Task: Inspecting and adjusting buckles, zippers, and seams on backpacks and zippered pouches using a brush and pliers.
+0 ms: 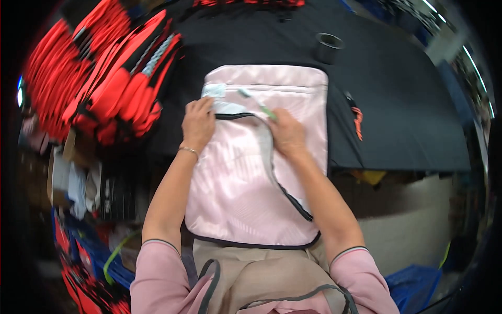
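Observation:
A pale pink satiny fabric piece (230, 183) with black edging lies flat on the black-covered table, its near part reaching over the table edge toward my lap. Across it runs a loose curved strip with a black zipper-like edge (293, 201). My left hand (198, 123) grips the fabric at the left end of this strip, beside a small whitish patch (214, 91). Closed round a slim toothbrush-like tool (269, 112) is my right hand (286, 131), above the upper middle of the piece. The tool has a green handle and a pale head; motion blurs it.
Stacks of red-and-black fabric goods (115, 78) crowd the table's left side. A dark metal cup (329, 48) stands beyond the piece. To the right lies a small tool with an orange coiled cord (357, 120). A blue crate (415, 285) sits low at the right.

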Tool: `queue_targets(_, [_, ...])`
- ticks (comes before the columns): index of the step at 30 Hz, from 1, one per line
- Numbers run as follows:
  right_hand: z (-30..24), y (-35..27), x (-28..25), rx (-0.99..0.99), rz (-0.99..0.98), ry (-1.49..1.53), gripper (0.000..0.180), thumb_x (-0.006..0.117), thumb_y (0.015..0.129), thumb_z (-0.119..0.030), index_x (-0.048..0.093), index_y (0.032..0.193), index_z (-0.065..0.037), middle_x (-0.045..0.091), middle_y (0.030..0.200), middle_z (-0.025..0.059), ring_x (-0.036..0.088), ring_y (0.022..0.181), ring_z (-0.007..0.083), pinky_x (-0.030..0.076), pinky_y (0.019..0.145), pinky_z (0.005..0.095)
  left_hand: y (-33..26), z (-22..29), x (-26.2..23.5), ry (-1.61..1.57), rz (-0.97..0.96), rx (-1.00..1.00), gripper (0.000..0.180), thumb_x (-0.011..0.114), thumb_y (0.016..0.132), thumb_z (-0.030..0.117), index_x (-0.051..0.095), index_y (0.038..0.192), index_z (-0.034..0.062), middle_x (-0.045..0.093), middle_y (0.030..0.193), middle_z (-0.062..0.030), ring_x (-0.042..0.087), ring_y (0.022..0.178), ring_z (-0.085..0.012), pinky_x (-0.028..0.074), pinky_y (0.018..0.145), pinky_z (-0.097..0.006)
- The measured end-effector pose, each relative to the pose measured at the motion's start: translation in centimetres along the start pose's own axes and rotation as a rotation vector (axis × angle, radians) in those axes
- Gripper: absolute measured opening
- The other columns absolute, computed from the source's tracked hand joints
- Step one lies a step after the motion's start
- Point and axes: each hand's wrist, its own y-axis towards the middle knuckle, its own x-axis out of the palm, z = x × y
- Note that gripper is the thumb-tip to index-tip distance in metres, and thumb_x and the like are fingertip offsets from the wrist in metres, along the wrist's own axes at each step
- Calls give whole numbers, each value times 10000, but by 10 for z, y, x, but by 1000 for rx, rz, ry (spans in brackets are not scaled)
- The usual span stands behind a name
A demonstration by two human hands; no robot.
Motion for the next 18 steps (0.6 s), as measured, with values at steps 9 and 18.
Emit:
queue_targets(9, [-15, 14, -2, 54, -126, 160, 272, 574, 939, -226, 544, 1158, -66, 631, 854, 128, 624, 741, 298, 482, 708, 390, 0, -13, 8, -338, 24, -560, 297, 783, 754, 251, 642, 810, -4, 626, 1000, -145, 575, 894, -271, 475, 805, -342])
queue_targets(18, [-28, 59, -10, -72, -262, 255, 218, 598, 926, -108, 628, 1134, -50, 579, 742, 82, 515, 656, 150, 448, 640, 282, -7, -16, 16, -727, 1, -702, 674, 781, 738, 144, 461, 1328, 83, 606, 1042, -149, 589, 1035, -262, 470, 912, -338])
